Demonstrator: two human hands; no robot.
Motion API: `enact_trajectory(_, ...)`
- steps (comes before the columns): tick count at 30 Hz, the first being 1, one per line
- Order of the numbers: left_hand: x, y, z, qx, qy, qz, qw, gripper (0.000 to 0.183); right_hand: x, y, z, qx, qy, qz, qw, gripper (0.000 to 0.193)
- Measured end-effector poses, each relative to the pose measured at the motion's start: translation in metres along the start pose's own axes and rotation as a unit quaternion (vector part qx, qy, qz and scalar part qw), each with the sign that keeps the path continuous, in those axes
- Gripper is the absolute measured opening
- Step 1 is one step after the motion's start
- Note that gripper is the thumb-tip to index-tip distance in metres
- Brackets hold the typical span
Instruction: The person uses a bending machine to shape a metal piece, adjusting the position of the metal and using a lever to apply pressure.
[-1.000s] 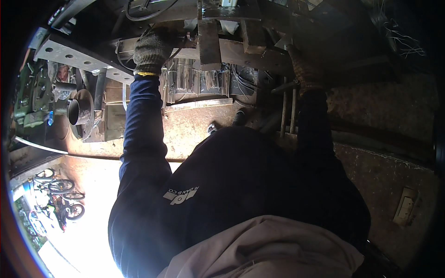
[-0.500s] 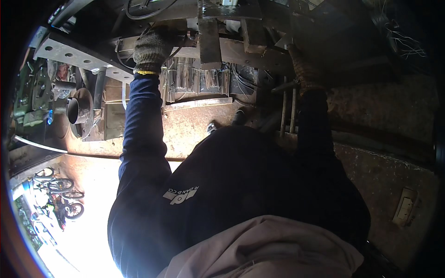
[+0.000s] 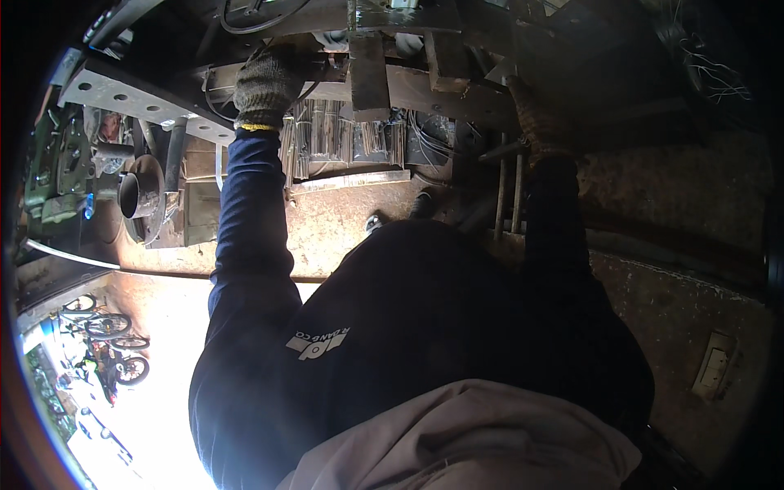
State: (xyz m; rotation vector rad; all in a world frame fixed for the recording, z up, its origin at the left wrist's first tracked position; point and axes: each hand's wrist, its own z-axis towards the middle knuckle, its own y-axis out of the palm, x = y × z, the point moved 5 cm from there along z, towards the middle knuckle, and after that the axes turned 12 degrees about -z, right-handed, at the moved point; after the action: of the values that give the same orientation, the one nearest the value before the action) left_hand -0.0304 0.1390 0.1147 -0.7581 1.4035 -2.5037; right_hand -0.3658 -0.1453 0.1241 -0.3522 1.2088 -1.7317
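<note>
My left hand [image 3: 266,91], in a grey knitted glove with a yellow cuff edge, is at a long dark metal beam [image 3: 400,87] in front of me. Its fingers are lost in shadow on the far side, beside a thin dark cable loop [image 3: 214,96]. Further right, my right hand [image 3: 541,124] wears a brownish glove and reaches over the edge of a dark flat surface [image 3: 604,90]. Shadow hides most of its fingers, and whatever they touch cannot be made out. Between my hands, two short rectangular bars [image 3: 370,77] [image 3: 446,65] jut toward me over the beam.
Below the beam lie bundles of thin rods [image 3: 327,135]. A perforated metal channel [image 3: 135,102] and a flanged pipe [image 3: 140,194] are at the left. Two upright rods [image 3: 509,196] stand near my right forearm. Bicycles [image 3: 106,327] are outside, lower left. Thin wires [image 3: 710,77] hang at upper right.
A pale grey shape has come into sight beyond the beam, left of the nearer bar. Both my hands stay in almost the same place.
</note>
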Motion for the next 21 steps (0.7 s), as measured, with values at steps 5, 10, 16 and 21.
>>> enact_trajectory(5,0.005,-0.004,0.001,-0.009,-0.013,0.016,1.0,0.038,0.002,0.001,-0.003,-0.021,0.031,-0.001,0.999,0.06)
enact_trajectory(10,0.002,-0.003,-0.001,0.017,0.028,0.027,0.999,0.041,0.004,0.002,-0.001,-0.003,-0.002,-0.002,1.0,0.064)
enact_trajectory(16,0.001,0.002,0.003,-0.012,0.009,0.026,1.0,0.034,0.004,0.002,0.001,0.004,-0.009,-0.027,1.0,0.066)
enact_trajectory(21,-0.005,0.003,0.002,-0.022,-0.007,0.018,1.0,0.031,-0.002,-0.002,0.002,-0.005,-0.012,-0.058,0.998,0.064)
